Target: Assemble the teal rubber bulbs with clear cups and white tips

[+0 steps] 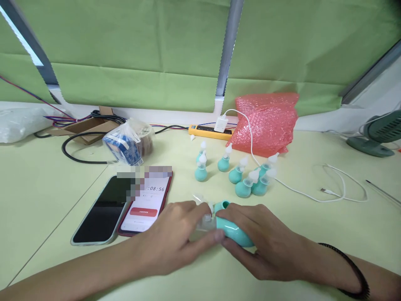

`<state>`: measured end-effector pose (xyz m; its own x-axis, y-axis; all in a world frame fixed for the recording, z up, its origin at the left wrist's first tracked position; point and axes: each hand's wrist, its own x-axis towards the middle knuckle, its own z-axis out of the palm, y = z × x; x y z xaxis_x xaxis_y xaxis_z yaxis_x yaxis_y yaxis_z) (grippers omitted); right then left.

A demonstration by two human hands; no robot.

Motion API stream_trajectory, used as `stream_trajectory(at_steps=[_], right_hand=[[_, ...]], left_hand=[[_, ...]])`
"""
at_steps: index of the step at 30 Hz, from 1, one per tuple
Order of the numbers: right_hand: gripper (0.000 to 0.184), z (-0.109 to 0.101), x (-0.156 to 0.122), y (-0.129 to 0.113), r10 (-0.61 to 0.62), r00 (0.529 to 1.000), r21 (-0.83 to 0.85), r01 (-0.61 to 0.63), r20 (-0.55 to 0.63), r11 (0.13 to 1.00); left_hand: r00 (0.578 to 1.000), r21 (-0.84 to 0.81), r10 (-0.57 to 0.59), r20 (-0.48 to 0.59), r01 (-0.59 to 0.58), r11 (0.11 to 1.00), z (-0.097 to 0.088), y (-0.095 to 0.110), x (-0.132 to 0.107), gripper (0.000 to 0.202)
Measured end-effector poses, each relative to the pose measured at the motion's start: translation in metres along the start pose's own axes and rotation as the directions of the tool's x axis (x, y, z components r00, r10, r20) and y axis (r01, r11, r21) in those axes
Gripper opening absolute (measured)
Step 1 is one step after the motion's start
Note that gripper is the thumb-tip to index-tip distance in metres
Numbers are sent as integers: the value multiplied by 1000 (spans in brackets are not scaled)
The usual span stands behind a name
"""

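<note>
My right hand is wrapped round the teal rubber bulb of a nasal aspirator, which lies on its side. My left hand pinches a clear plastic nozzle part at the bulb's mouth, its thumb touching the bulb. How deep the part sits in the bulb is hidden by my fingers. Just behind my hands lies another teal bulb with its round opening showing, and a clear piece beside it. Farther back stand or lean several assembled nasal aspirators, teal with clear, white-tipped nozzles.
Two phones lie at left, one showing a timer. Behind are a bagged tape roll, a cardboard box, a yellow power strip and a red bubble-wrap bag. A white cable and fan are right.
</note>
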<state>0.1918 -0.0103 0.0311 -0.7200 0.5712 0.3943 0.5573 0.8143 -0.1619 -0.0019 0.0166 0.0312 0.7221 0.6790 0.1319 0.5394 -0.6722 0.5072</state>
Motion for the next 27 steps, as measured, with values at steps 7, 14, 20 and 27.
stream_trajectory(at_steps=[7,14,20,27], right_hand=[[14,-16,-2,-9,-63,969,279,-6,239,960],[17,-30,5,-4,-125,910,472,-85,396,877],[22,-40,5,0,-274,855,560,-22,440,828],[39,-52,-1,2,31,988,438,-95,151,894]], left_hand=[[948,-255,118,294,-41,966,-3,6,-6,35],[898,-704,216,384,133,698,-1,10,-4,41],[804,-792,209,557,438,425,-6,4,-4,52],[923,190,-63,379,-12,982,-16,7,-3,31]])
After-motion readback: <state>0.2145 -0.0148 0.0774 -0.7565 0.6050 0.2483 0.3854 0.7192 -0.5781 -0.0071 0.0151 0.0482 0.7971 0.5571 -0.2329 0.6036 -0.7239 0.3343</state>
